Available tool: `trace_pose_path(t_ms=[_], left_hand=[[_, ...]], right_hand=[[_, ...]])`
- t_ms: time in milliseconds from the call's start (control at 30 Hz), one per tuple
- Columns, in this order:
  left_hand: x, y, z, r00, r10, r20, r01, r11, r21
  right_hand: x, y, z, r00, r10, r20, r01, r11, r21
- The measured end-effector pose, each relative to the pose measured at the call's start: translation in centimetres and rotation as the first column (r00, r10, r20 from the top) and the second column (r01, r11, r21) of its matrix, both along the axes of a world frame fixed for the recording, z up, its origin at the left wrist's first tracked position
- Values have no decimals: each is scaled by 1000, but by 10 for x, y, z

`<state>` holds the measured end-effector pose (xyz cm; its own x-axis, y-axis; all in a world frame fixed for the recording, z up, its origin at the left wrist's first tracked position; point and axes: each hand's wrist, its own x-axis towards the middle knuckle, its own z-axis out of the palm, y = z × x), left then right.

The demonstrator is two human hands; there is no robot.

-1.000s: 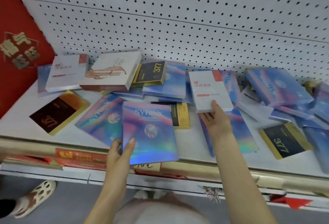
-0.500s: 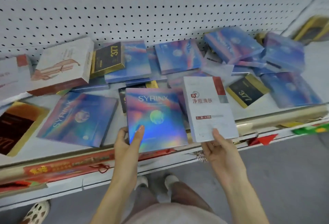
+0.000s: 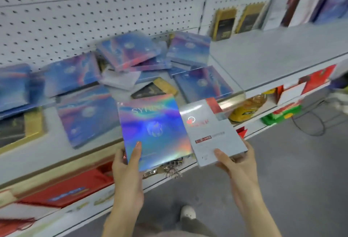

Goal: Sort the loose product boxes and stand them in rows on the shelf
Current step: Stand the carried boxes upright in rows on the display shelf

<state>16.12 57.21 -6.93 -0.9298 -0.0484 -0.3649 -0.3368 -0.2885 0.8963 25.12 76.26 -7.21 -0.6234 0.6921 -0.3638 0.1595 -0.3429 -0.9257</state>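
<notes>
Both boxes have come up off the shelf (image 3: 273,56) and swung right with me. The rainbow box (image 3: 152,133) is pinched in my left hand (image 3: 128,163), thumb on its face. The white box (image 3: 212,133) is gripped likewise in my right hand (image 3: 237,163), just beside it, out in front of the shelf edge. Far right, a row of standing boxes (image 3: 248,18) lines the back panel, so I judge these go there. The loose pile (image 3: 131,50) to the left lies unsorted.
</notes>
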Motion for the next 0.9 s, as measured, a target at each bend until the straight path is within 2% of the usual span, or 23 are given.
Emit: trace_pose_path(t_ms=[67, 200, 400, 500, 667, 767, 900], left_hand=[[13, 47, 2, 999, -53, -2, 53, 998, 23], [25, 124, 11, 993, -114, 27, 113, 993, 34], [-1, 218, 20, 985, -169, -14, 169, 985, 12], [-21, 263, 20, 984, -180, -22, 180, 983, 42], [-66, 358, 18, 990, -144, -8, 144, 986, 89], [-95, 413, 18, 984, -175, 11, 173, 979, 110], [-136, 475, 14, 987, -161, -27, 163, 984, 69]], right_hand=[[19, 45, 2, 997, -71, -15, 71, 997, -16], [40, 120, 14, 967, -228, -116, 207, 964, -165], [26, 222, 23, 901, -384, -200, 305, 891, -337], [13, 271, 25, 913, -326, -247, 214, 896, -389], [-27, 368, 34, 949, -106, -297, -11, 931, -365], [-60, 428, 42, 955, -112, -275, -5, 920, -391], [-102, 504, 54, 973, -42, -228, -19, 966, -259]])
